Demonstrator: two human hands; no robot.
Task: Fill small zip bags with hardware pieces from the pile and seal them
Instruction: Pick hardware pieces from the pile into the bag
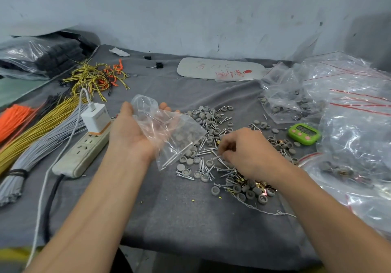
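My left hand (129, 133) is palm up and holds a small clear zip bag (169, 133) with a few screws and grey caps inside. The bag drapes off my palm toward the pile. A pile of screws, grey round caps and brass clips (213, 145) lies spread on the grey cloth. My right hand (247, 152) is down in the pile, palm down, its fingertips pinching a screw (218, 157). The two hands are a short gap apart.
A power strip with a white charger (84, 150) lies left of my left hand. Bundles of grey, yellow and orange wires (31, 137) fill the left side. A green timer (303, 134) and large clear bags of parts (349, 128) sit at the right.
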